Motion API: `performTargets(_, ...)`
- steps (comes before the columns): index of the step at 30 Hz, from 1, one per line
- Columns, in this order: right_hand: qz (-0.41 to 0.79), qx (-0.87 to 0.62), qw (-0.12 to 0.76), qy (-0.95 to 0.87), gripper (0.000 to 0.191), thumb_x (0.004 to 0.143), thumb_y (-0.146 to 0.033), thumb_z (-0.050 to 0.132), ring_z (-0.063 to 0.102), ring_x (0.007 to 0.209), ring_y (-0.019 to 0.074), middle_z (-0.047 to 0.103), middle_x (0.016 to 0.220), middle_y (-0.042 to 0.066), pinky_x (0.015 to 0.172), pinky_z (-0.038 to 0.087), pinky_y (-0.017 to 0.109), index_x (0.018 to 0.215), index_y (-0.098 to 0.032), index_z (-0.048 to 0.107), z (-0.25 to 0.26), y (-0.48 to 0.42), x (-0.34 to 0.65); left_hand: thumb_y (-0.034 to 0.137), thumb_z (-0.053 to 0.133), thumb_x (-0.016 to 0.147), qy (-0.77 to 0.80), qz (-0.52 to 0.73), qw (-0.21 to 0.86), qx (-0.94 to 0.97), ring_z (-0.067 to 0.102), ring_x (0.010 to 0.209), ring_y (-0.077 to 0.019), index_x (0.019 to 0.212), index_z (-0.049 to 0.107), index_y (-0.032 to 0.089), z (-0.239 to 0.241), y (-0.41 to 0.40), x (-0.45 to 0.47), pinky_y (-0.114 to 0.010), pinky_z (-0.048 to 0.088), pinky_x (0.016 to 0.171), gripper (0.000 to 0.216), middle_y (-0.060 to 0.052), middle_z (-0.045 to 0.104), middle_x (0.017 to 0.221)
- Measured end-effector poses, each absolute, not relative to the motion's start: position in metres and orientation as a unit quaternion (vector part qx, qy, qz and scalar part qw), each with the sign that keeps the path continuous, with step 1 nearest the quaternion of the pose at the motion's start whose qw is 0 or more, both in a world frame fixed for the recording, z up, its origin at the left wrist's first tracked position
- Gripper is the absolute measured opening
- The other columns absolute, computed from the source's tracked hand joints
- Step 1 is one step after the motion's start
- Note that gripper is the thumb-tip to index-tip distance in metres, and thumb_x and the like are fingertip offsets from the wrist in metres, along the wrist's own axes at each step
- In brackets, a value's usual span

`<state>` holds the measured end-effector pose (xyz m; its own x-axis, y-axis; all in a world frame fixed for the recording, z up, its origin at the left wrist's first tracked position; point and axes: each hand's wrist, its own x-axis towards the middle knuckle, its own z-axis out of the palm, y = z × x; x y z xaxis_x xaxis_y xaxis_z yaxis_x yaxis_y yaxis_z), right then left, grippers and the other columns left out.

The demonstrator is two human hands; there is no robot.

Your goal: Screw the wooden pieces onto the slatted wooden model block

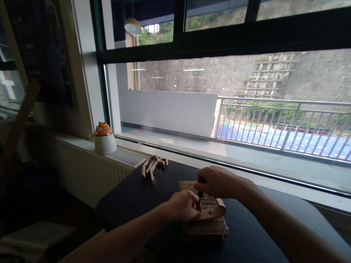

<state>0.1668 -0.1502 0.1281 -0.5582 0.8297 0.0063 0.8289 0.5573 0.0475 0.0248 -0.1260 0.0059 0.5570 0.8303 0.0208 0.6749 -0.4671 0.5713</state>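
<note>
At a dark tabletop under a wide window, the right hand is closed round the dark handle of a screwdriver, held upright with its tip down on a curved wooden piece. That piece lies on a flat wooden board. The left hand rests curled on the board, just beside the screwdriver's shaft. Further back lies a small heap of wooden parts. A white jar with an orange lid stands on the windowsill, and a metal railing shows outside.
</note>
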Motion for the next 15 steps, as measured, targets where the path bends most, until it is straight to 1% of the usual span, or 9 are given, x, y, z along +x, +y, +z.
performTargets(2, 0.032, 0.48, 0.003, 0.877, 0.031, 0.083, -0.037, 0.047, 0.057, 0.067, 0.0183, 0.068, 0.081, 0.011, 0.055, 0.033, 0.027, 0.089, -0.015, 0.067, 0.127, -0.15, 0.165, 0.025, 0.061, 0.066, 0.446, 0.149, 0.257, 0.844, 0.06, 0.066, -0.0145, 0.081, 0.072, 0.016, 0.007, -0.127, 0.025, -0.02, 0.038, 0.053, 0.021, -0.002, 0.068, 0.073)
performTargets(4, 0.035, 0.483, 0.001, 0.875, 0.032, 0.082, -0.039, 0.047, 0.058, 0.068, 0.0191, 0.068, 0.082, 0.011, 0.055, 0.033, 0.028, 0.09, -0.016, 0.068, 0.129, -0.151, 0.163, 0.025, 0.06, 0.066, 0.447, 0.149, 0.254, 0.845, 0.06, 0.066, -0.0148, 0.08, 0.072, 0.016, 0.008, -0.129, 0.025, -0.02, 0.038, 0.052, 0.02, -0.002, 0.068, 0.072)
performTargets(9, 0.008, 0.451, 0.015, 0.892, 0.021, 0.077, -0.03, 0.052, 0.057, 0.066, 0.0145, 0.069, 0.082, 0.003, 0.054, 0.034, 0.024, 0.088, -0.022, 0.068, 0.139, -0.157, 0.163, 0.025, 0.06, 0.067, 0.445, 0.148, 0.249, 0.848, 0.059, 0.064, -0.0147, 0.078, 0.072, 0.016, 0.011, -0.13, 0.025, -0.021, 0.037, 0.051, 0.019, -0.002, 0.067, 0.07)
performTargets(11, 0.004, 0.445, 0.02, 0.895, 0.02, 0.076, -0.027, 0.051, 0.056, 0.066, 0.0139, 0.069, 0.081, 0.003, 0.054, 0.034, 0.024, 0.086, -0.022, 0.068, 0.14, -0.158, 0.164, 0.025, 0.06, 0.067, 0.442, 0.147, 0.249, 0.849, 0.059, 0.064, -0.0145, 0.079, 0.073, 0.016, 0.01, -0.129, 0.024, -0.021, 0.037, 0.051, 0.02, -0.001, 0.067, 0.07)
performTargets(15, 0.019, 0.454, 0.02, 0.89, 0.021, 0.077, -0.029, 0.051, 0.057, 0.066, 0.0157, 0.069, 0.077, 0.006, 0.053, 0.031, 0.026, 0.081, -0.019, 0.069, 0.134, -0.158, 0.162, 0.026, 0.06, 0.067, 0.438, 0.144, 0.249, 0.851, 0.058, 0.064, -0.0139, 0.081, 0.073, 0.016, 0.007, -0.126, 0.023, -0.021, 0.037, 0.053, 0.021, -0.001, 0.067, 0.071)
